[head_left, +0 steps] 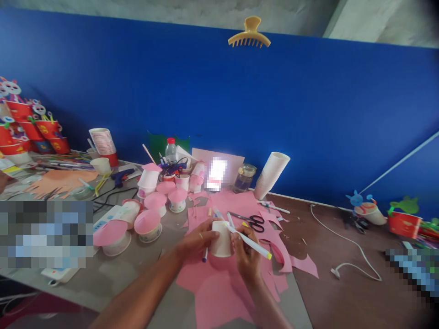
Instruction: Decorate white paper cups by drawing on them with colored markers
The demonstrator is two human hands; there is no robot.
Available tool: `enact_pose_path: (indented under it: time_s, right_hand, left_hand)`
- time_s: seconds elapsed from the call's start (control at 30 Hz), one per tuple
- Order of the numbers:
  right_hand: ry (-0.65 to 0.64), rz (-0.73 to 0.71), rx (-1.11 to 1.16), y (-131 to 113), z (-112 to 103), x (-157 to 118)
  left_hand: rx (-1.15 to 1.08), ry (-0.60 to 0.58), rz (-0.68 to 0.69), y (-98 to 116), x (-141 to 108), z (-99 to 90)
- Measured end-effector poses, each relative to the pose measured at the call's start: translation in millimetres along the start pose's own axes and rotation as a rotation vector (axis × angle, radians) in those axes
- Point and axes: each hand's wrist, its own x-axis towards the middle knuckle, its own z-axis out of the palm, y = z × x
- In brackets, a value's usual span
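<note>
My left hand (pixel 206 235) is closed around the side of a white paper cup (pixel 221 244), which appears bottom-up over pink paper. In my right hand (pixel 247 249) is a white marker pen (pixel 253 244) with a yellow end, its tip at the cup's upper edge. Pink paper sheets (pixel 219 292) and cut scraps lie beneath both hands. Black-handled scissors (pixel 255 223) rest just beyond my right hand. Left of my left hand stand several paper cups with pink cone tops, such as this cone-topped cup (pixel 148 224).
A tall stack of white cups (pixel 272 173) leans at the back, beside a glass jar (pixel 244 178). At the left are a power strip (pixel 65 269), a glue gun (pixel 123 177) and red cup figures (pixel 48 130). A white cable (pixel 346 237) lies at right. A blue partition (pixel 206 91) closes the back.
</note>
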Motion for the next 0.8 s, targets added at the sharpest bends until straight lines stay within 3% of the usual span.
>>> enact_pose_path:
  time_s: [0.47,0.8]
  right_hand:
    - [0.051,0.120,0.110,-2.5,1.2,2.8]
    - [0.056,0.107,0.108,-5.2,0.1,5.1]
  left_hand:
    - [-0.060,0.028,0.000,3.0,-2.9,0.2]
    - [-0.089,0.036,-0.003,4.1,-5.1,2.4]
